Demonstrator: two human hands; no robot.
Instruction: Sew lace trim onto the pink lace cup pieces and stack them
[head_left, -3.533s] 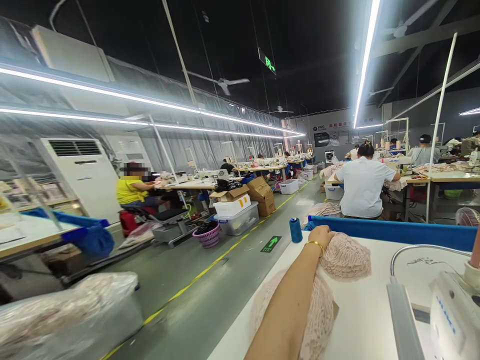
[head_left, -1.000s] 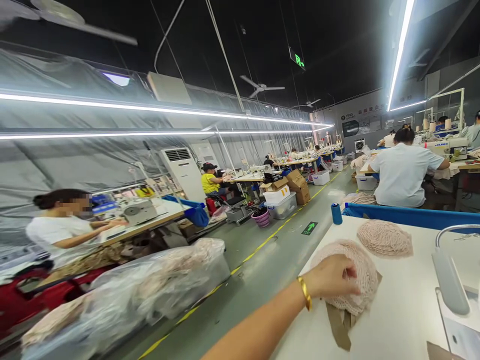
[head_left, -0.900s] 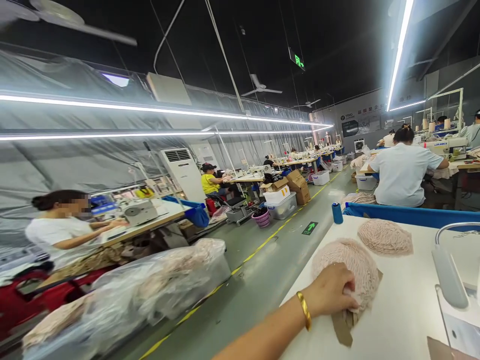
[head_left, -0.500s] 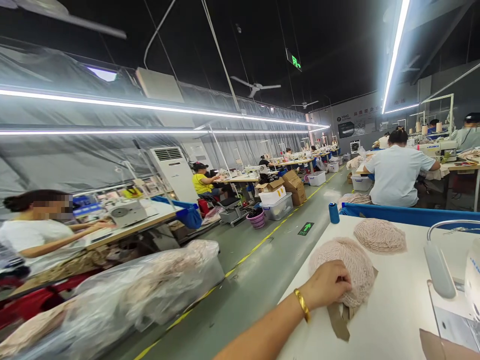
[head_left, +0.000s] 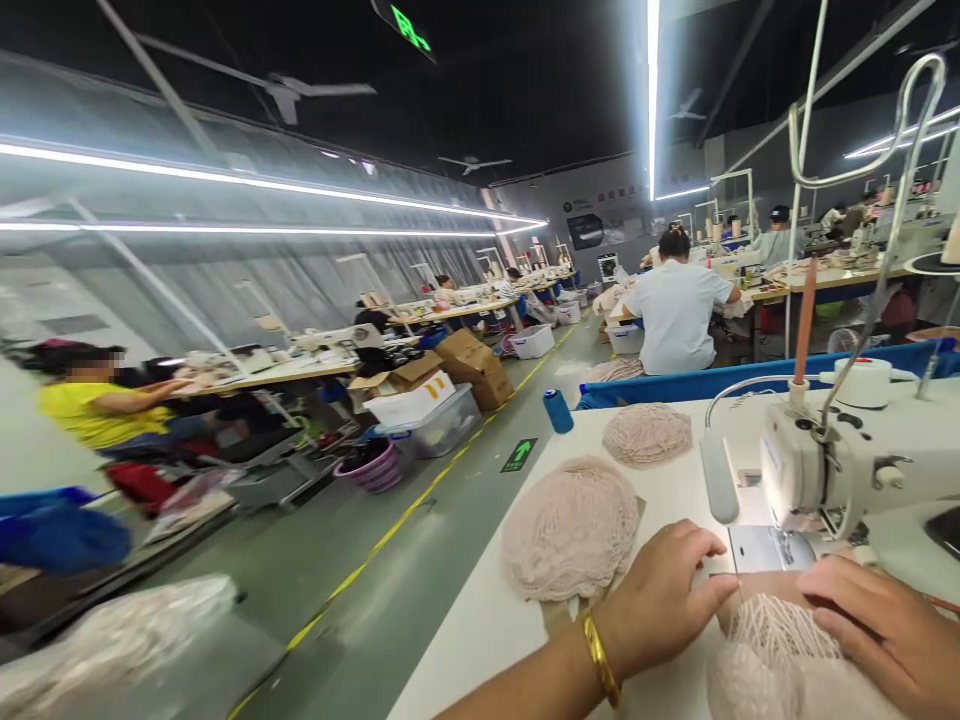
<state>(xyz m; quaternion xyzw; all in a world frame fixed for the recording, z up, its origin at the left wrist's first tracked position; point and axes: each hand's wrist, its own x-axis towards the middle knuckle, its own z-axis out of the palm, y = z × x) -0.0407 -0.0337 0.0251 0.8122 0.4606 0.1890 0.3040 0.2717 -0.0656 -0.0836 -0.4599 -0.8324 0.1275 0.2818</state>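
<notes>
My left hand (head_left: 664, 590), a gold bangle on its wrist, lies at the left edge of a beige lace cup piece (head_left: 780, 635) with brown fabric along its top. Its thumb and forefinger are apart, the thumb tip at the fabric's edge. On the piece's right side my right hand (head_left: 877, 620) rests with fingers stretched over it. Just beyond both hands are the needle area and metal plate (head_left: 757, 550) of a white sewing machine (head_left: 810, 465). Left of my left hand sits a gathered lace cup (head_left: 574, 530), and behind it another lace cup (head_left: 646, 435).
A blue thread cone (head_left: 557, 411) stands at the white table's (head_left: 480, 650) far left corner. A lamp arm (head_left: 720, 475) bends down beside the machine. Blue cloth (head_left: 675, 378) borders the far edge. A person in a pale shirt (head_left: 677, 315) sits ahead; a yellow-lined aisle runs left.
The view has swung right, bringing the machine and my right hand into sight. My left hand has left the nearer lace cup and moved right to the piece before the needle.
</notes>
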